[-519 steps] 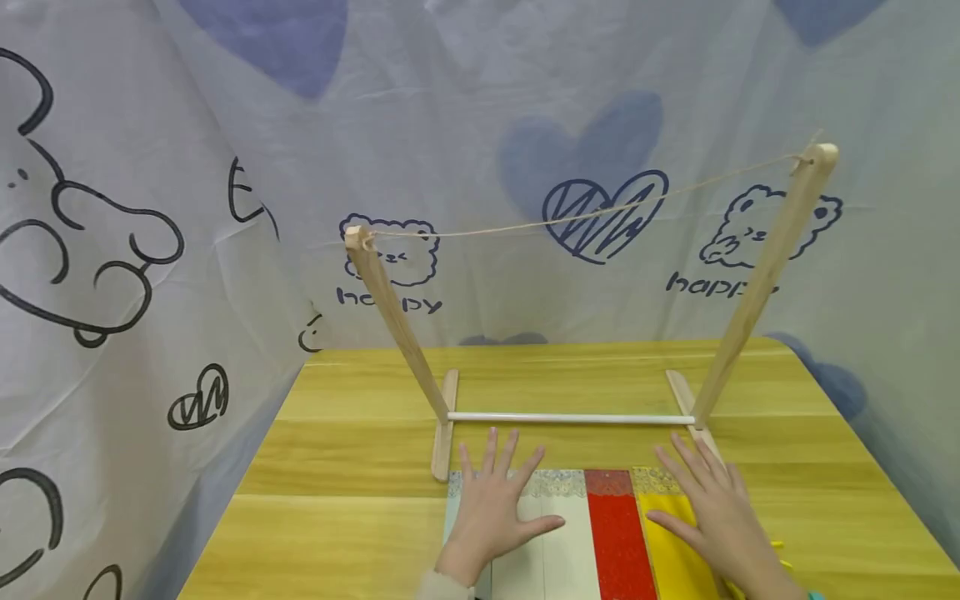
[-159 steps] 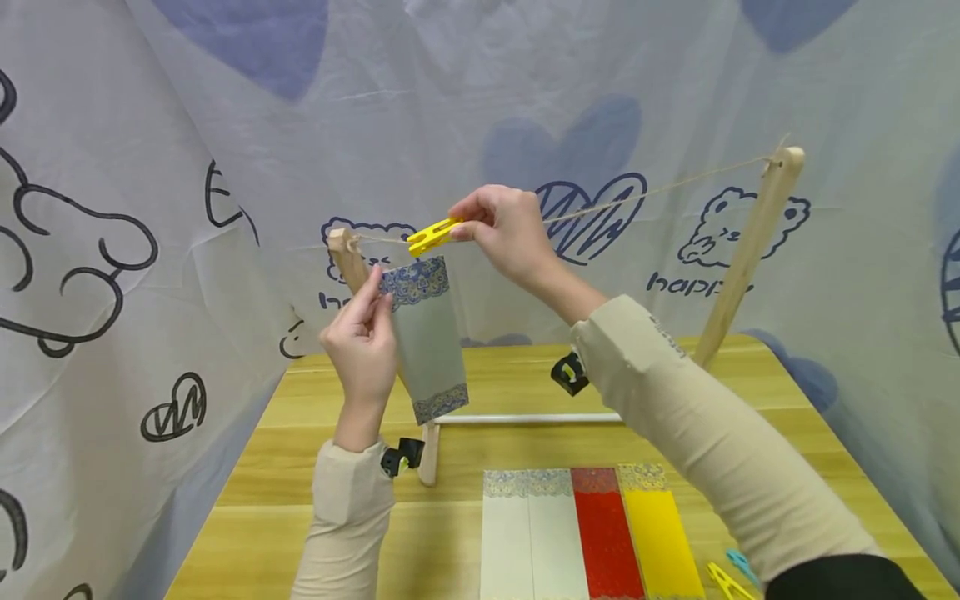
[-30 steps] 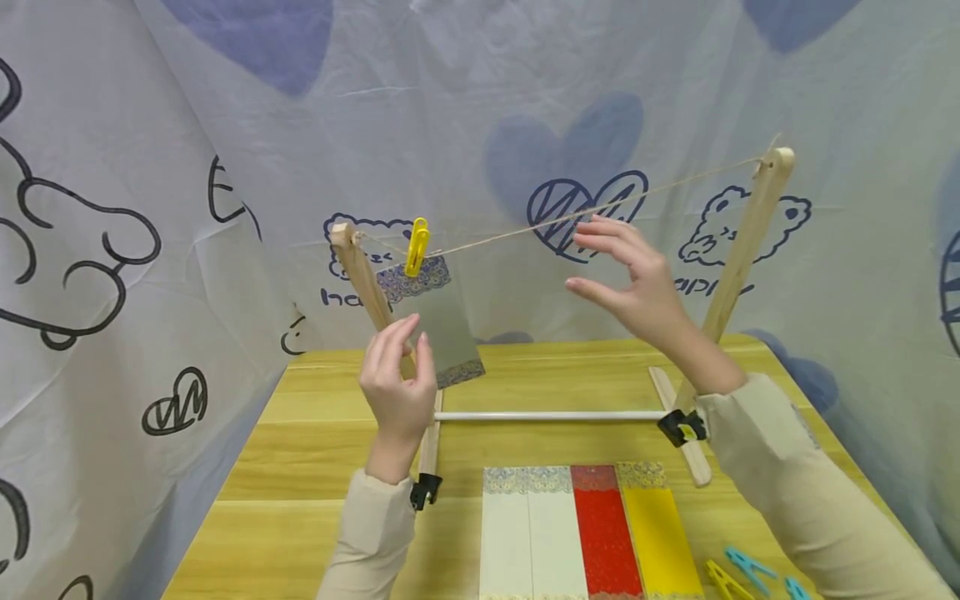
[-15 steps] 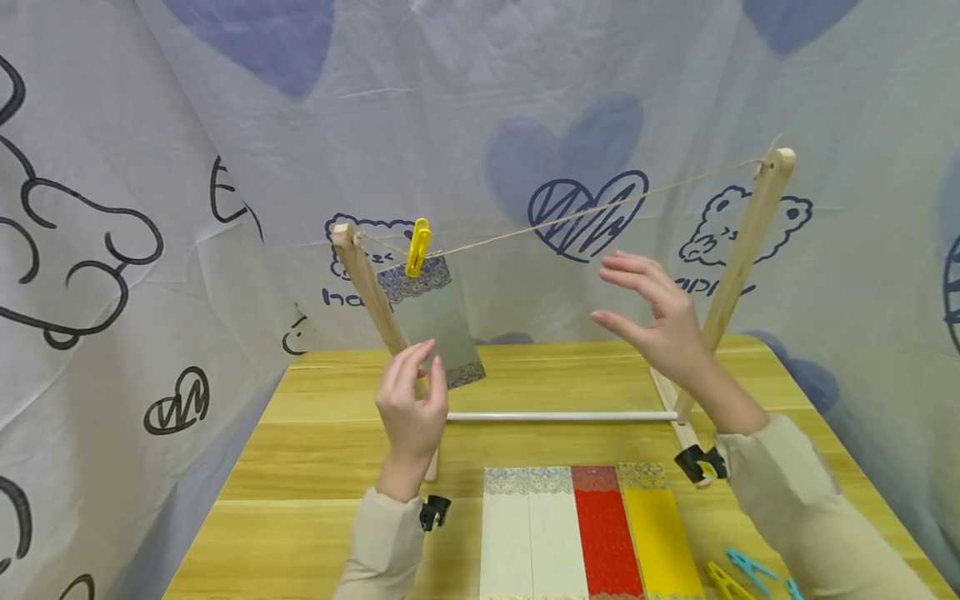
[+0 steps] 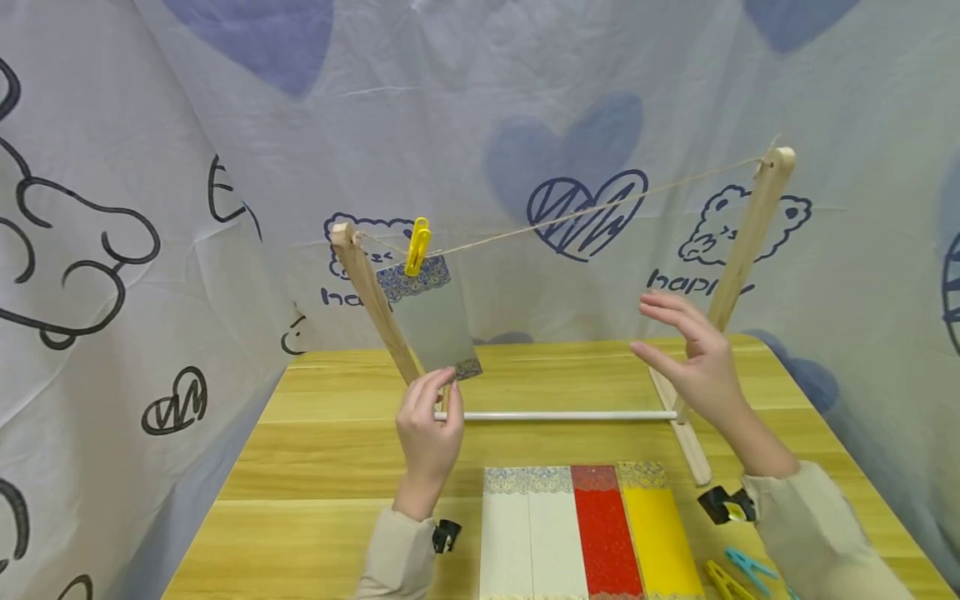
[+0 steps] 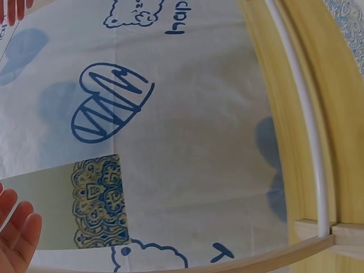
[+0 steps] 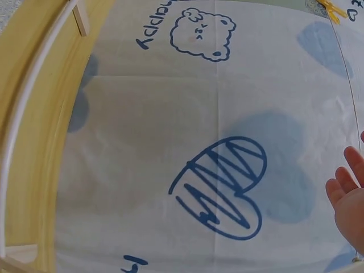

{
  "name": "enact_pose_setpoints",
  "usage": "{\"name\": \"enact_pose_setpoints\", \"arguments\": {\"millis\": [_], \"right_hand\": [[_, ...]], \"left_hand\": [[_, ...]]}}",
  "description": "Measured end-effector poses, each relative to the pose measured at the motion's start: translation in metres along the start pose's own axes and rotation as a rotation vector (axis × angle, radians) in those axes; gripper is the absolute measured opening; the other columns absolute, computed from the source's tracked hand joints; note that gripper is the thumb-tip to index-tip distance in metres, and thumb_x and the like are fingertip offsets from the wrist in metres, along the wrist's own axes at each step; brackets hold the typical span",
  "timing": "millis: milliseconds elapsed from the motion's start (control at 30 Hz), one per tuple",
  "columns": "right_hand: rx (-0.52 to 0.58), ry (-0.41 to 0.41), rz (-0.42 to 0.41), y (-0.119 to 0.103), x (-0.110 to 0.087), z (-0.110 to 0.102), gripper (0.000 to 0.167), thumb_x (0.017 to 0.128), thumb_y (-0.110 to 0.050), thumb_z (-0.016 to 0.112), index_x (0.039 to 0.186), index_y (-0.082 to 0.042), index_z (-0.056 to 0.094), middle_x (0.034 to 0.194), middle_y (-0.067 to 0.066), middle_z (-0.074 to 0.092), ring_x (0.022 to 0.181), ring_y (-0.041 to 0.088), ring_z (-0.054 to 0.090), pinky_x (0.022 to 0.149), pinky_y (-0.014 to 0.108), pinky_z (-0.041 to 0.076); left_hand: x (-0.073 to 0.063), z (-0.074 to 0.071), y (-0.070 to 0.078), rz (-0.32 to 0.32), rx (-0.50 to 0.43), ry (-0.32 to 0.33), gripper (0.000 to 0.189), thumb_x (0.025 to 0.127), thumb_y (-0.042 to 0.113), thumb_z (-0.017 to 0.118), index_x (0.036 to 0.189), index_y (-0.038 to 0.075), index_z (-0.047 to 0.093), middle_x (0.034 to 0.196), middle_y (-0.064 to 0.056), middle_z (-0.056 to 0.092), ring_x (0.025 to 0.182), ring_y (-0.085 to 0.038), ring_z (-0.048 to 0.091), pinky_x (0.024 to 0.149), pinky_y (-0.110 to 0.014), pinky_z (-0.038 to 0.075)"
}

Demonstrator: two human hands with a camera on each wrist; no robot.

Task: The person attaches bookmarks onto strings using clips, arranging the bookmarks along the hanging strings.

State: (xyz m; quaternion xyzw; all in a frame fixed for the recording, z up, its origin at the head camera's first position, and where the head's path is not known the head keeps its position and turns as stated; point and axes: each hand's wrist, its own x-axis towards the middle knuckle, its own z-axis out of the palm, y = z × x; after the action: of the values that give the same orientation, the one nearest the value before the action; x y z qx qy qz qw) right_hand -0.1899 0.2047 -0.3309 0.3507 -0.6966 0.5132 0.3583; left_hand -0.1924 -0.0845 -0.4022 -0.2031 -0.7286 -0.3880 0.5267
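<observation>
A pale grey card (image 5: 437,317) with blue patterned bands hangs, slightly tilted, near the left end of a string (image 5: 555,222). A yellow clothespin (image 5: 417,247) clips its top edge there. My left hand (image 5: 430,425), loosely curled and holding nothing, overlaps the card's lower edge in the head view. In the left wrist view, its fingers (image 6: 23,227) show beside the card (image 6: 99,199). Over to the right, my right hand (image 5: 697,354) hovers with relaxed fingers and thumb apart, nothing between them, in front of the right post (image 5: 738,258).
Two white cards (image 5: 506,542), a red card (image 5: 609,533) and a yellow card (image 5: 663,542) lie side by side on the wooden table (image 5: 300,467). Blue (image 5: 748,569) and yellow clothespins (image 5: 726,581) lie right of them. A white rod (image 5: 555,416) joins the stand's feet.
The grey card has gone from the table to the string, pegged by the yellow clothespin. Since then both hands have let go and sunk lower, also shifting right.
</observation>
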Motion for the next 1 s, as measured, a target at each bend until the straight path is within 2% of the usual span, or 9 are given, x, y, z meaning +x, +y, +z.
{"name": "enact_pose_setpoints", "arguments": {"millis": [167,267,433,567,700,833,1000], "right_hand": [[0.014,0.012,0.044,-0.002,-0.016,-0.005,0.038,0.072,0.005,0.069,0.104,0.02,0.053,0.116,0.022,0.053,0.113,0.025,0.044,0.096,0.025,0.035],[0.013,0.012,0.071,-0.002,-0.025,-0.007,0.037,0.07,0.011,0.068,0.105,0.018,0.054,0.116,0.022,0.053,0.113,0.024,0.044,0.096,0.024,0.035],[0.02,0.028,0.122,0.002,-0.042,-0.011,0.042,0.066,0.022,0.063,0.107,0.015,0.056,0.116,0.02,0.053,0.112,0.022,0.045,0.096,0.023,0.035],[0.113,0.058,0.166,0.007,-0.058,-0.015,0.04,0.068,0.024,0.06,0.107,0.02,0.052,0.116,0.017,0.054,0.109,0.019,0.048,0.094,0.021,0.037],[0.156,0.063,0.248,0.009,-0.074,-0.019,0.037,0.071,0.023,0.058,0.107,0.023,0.049,0.116,0.01,0.055,0.109,0.016,0.049,0.093,0.021,0.037],[0.124,0.055,0.335,0.011,-0.093,-0.02,0.037,0.072,0.023,0.057,0.109,0.022,0.049,0.116,0.006,0.056,0.108,0.014,0.05,0.091,0.021,0.039],[0.126,0.059,0.394,0.015,-0.12,-0.021,0.039,0.073,0.024,0.056,0.111,0.021,0.048,0.117,0.01,0.055,0.107,0.013,0.051,0.089,0.019,0.04]], "left_hand": [[-0.013,0.003,0.0,0.001,0.002,-0.02,0.016,0.072,-0.006,0.06,0.087,-0.005,0.064,0.086,-0.014,0.064,0.073,-0.024,0.059,0.054,-0.028,0.05],[-0.021,0.005,-0.001,-0.014,0.002,-0.029,0.015,0.072,-0.006,0.06,0.087,-0.004,0.065,0.086,-0.013,0.064,0.075,-0.025,0.06,0.054,-0.029,0.05],[-0.035,0.01,-0.001,-0.055,0.0,-0.055,0.016,0.072,-0.007,0.06,0.087,-0.004,0.064,0.084,-0.014,0.064,0.075,-0.026,0.06,0.061,-0.034,0.052],[-0.046,0.013,-0.002,-0.075,0.0,-0.074,0.015,0.071,-0.008,0.06,0.086,-0.004,0.064,0.082,-0.013,0.064,0.07,-0.025,0.059,0.056,-0.031,0.051],[-0.055,0.013,-0.003,-0.086,0.03,-0.098,0.015,0.071,-0.007,0.061,0.085,-0.003,0.064,0.082,-0.012,0.064,0.07,-0.023,0.059,0.052,-0.029,0.05],[-0.064,0.012,-0.005,-0.101,0.058,-0.123,0.016,0.07,-0.007,0.063,0.085,-0.002,0.064,0.083,-0.011,0.064,0.073,-0.023,0.06,0.053,-0.027,0.05],[-0.074,0.012,-0.009,-0.132,0.066,-0.156,0.015,0.072,-0.005,0.062,0.086,-0.002,0.064,0.085,-0.011,0.064,0.073,-0.022,0.06,0.053,-0.027,0.05]]}}
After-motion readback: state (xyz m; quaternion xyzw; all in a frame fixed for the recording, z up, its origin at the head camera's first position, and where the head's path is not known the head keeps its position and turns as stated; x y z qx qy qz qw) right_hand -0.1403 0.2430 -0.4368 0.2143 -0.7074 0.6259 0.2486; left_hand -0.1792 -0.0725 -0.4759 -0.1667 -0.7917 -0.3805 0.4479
